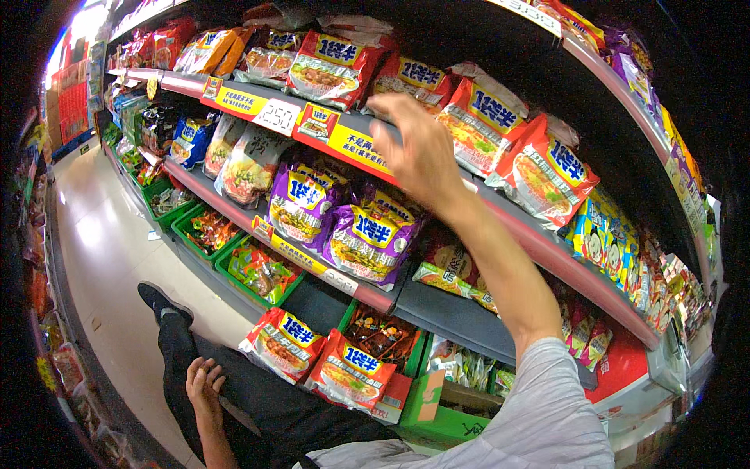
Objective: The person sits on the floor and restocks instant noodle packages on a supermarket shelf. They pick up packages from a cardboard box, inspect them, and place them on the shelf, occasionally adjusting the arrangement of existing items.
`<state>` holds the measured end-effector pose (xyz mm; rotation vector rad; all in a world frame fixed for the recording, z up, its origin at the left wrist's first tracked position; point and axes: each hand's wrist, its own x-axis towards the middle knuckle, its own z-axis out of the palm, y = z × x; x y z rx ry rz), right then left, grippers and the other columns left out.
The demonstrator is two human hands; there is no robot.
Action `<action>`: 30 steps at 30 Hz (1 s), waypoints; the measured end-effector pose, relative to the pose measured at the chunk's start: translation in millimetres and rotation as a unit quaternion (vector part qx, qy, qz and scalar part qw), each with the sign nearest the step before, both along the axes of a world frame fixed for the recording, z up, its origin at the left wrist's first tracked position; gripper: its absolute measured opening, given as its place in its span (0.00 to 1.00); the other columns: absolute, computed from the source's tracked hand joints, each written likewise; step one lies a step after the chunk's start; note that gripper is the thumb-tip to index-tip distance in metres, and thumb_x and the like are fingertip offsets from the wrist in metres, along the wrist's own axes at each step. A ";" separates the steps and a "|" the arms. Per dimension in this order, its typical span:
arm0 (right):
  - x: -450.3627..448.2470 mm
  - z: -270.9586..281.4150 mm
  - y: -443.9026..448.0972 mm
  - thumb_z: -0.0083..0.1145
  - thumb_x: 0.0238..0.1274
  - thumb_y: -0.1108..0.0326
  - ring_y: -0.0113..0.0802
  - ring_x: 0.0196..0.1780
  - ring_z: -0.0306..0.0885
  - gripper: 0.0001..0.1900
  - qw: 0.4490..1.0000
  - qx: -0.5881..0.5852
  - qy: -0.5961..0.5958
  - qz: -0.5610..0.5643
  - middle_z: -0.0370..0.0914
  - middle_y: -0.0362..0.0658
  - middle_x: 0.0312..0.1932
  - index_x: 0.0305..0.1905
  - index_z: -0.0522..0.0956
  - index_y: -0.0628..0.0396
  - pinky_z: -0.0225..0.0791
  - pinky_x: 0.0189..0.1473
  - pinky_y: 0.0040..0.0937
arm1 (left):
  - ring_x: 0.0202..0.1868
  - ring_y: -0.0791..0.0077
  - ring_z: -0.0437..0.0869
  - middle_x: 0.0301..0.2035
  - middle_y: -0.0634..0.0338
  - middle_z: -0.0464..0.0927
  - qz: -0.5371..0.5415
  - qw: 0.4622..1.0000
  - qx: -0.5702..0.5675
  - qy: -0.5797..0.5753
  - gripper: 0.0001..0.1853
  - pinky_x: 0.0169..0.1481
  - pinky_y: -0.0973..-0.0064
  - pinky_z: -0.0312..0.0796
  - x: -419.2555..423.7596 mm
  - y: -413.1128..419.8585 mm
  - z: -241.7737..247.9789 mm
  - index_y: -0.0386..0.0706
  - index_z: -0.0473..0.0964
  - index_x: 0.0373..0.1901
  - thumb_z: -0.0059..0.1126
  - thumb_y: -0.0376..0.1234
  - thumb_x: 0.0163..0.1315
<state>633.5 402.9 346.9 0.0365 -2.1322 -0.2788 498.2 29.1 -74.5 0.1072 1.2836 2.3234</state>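
My right hand (413,143) is raised before the upper shelf, slightly blurred. Its thumb and forefinger are apart with nothing between them, and it hides part of a red packet of instant noodles (416,76). To its left stands another red noodle packet (331,67); on its right, a further red packet (483,126) leans on the same shelf. My left hand (204,382) hangs empty by my dark-trousered leg, its fingers loosely bent. Near my thigh lie two red noodle packets, one on the left (287,343) and one on the right (351,369).
Purple noodle packets (372,240) fill part of the lower shelf, beneath a price strip (351,143). Green baskets (205,231) of small packaged food line the bottom. The tiled aisle floor (111,234) runs along the left. A green carton (445,410) stands at the lower right.
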 end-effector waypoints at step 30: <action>-61.2 122.7 172.7 0.64 0.51 0.46 0.57 0.60 0.79 0.35 0.904 -0.061 -0.188 -0.378 0.79 0.62 0.57 0.59 0.78 0.63 0.73 0.61 0.44 | 0.52 0.65 0.82 0.53 0.51 0.77 -0.011 1.000 -0.024 -0.018 0.33 0.53 0.70 0.78 -0.9 10.9 -3.4 0.39 0.68 0.63 0.64 0.49 0.63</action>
